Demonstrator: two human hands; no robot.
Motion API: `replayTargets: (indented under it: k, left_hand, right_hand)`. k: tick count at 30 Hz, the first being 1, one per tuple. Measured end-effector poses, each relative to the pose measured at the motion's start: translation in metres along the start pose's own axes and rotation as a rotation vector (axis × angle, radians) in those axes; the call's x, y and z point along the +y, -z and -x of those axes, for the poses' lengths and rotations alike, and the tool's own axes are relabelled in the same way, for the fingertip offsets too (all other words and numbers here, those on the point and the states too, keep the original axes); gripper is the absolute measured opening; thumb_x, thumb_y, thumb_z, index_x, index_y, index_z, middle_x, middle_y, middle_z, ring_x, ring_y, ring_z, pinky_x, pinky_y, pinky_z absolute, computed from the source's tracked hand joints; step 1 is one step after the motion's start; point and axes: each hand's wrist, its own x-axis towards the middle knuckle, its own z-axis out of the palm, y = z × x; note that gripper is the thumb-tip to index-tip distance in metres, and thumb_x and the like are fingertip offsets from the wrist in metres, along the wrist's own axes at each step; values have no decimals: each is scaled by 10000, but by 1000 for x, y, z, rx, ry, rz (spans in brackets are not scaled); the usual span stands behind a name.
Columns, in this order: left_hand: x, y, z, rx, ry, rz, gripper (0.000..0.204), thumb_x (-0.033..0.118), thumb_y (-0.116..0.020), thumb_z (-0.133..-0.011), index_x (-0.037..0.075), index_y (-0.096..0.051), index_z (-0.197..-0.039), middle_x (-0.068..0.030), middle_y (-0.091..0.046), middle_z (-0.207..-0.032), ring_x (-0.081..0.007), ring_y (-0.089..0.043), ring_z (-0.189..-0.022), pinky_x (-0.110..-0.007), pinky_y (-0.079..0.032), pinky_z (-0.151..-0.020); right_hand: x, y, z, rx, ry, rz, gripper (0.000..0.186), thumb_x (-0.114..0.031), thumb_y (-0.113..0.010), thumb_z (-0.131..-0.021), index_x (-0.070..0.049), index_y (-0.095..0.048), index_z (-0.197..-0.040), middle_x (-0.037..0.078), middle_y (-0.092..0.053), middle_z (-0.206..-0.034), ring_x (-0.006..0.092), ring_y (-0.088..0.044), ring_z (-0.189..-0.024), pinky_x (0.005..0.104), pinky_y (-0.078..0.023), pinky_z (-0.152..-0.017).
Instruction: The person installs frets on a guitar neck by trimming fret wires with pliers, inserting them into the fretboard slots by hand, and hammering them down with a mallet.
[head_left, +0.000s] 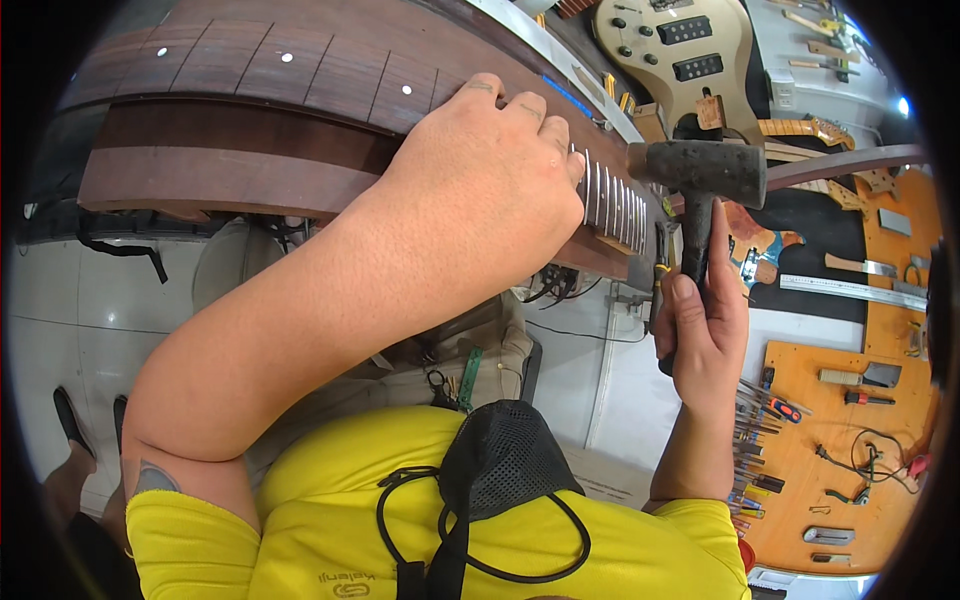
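Note:
A long dark wooden fretboard with cut slots and round white dots lies across the bench. Metal frets sit in its right-hand part; the slots visible left of my hand look bare. Over the fretboard, my left hand is closed, its fingers curled down. Whatever its fingertips grip is hidden behind the hand. My right hand is wrapped around the handle of a dark-headed hammer, thumb along the shaft. The hammer is raised at the right, its head apart from the frets.
A reddish-brown wooden bench edge runs under the fretboard. Behind stands a gold guitar body. An orange tool board with screwdrivers and a cleaver is at right. A black mesh pouch hangs on my chest. Another person's feet show at left.

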Motion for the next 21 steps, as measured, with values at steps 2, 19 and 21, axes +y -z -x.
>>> replayTargets:
  k: [2,19,21]
  left_hand:
    - [-1,0,2,16,-1,10,354,169,-686,-908,54,-790,-1226,-85,-759,-1186,-258,-717,-1123,-411,-542,-1018]
    - [-1,0,0,89,-21,28,248,204,-716,-917,36,-822,-1065,-117,-786,-1052,-255,-732,-1055,-414,-544,-953]
    - [-1,3,2,-9,11,19,357,151,-687,-905,59,-787,-1235,-95,-761,-1213,-267,-712,-1151,-414,-537,-1025]
  right_hand:
    - [-1,2,1,-35,-14,38,693,-15,-497,-1109,-89,-264,-1758,-68,-536,-793,12,-407,-547,203,-344,-473]
    - [8,-2,12,49,24,-47,676,-17,-490,-1121,-84,-268,-1756,-59,-539,-836,11,-395,-566,187,-342,-497]
    - [5,9,9,-105,-9,108,675,-19,-494,-1125,-86,-266,-1756,-69,-538,-844,13,-389,-568,195,-335,-499]
